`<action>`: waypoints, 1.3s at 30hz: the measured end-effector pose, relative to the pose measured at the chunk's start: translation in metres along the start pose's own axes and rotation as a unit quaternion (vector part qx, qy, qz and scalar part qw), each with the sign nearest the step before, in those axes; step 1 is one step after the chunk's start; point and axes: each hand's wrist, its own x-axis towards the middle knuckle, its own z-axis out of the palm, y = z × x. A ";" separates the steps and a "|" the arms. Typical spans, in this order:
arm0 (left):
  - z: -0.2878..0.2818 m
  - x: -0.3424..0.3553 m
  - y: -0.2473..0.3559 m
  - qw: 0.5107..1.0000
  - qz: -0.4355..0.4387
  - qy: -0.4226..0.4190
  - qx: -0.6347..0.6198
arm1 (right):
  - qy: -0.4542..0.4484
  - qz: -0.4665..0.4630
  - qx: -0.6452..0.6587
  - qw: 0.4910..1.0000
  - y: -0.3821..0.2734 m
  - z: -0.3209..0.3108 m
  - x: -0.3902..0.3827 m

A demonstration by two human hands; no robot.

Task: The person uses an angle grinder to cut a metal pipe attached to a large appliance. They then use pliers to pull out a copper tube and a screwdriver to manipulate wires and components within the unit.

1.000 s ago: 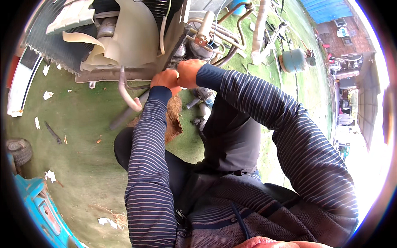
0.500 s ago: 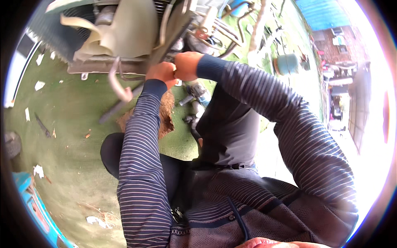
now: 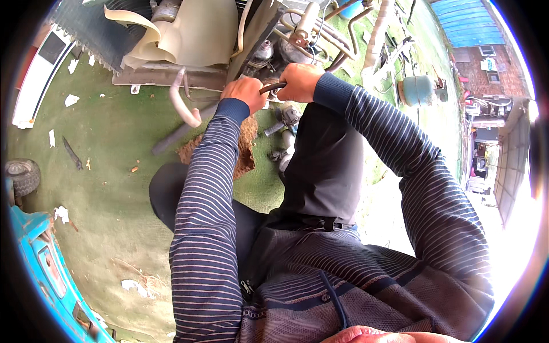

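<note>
My left hand [image 3: 245, 91] and my right hand [image 3: 298, 81] are closed on a dark hose or rod [image 3: 272, 87], a short length of which shows between them. They are at the lower corner of an opened metal appliance [image 3: 249, 34], which holds beige moulded panels [image 3: 200, 31], metal cylinders [image 3: 263, 51] and looping copper-coloured pipes [image 3: 337, 46]. A pale bent tube [image 3: 189, 111] hangs to the left of my left hand. A power tool [image 3: 290, 116] lies on the ground just below my hands, near a ragged brown sheet [image 3: 245, 151].
A grey pipe [image 3: 168, 141] lies on the green ground [image 3: 103, 171]. At left are a white panel [image 3: 40, 77], a tyre [image 3: 23, 177] and a turquoise metal body [image 3: 48, 268]. A gas cylinder [image 3: 417, 90] and scattered pipes lie at right, with a brick building [image 3: 486, 74] beyond.
My hands have moved rightward in the picture and drawn slightly apart, so that the dark hose or rod now shows between them. The surroundings have shifted a little in view.
</note>
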 end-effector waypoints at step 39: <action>0.013 -0.050 -0.097 0.956 0.047 0.280 0.069 | 0.006 -0.040 0.030 0.999 0.006 -0.003 0.015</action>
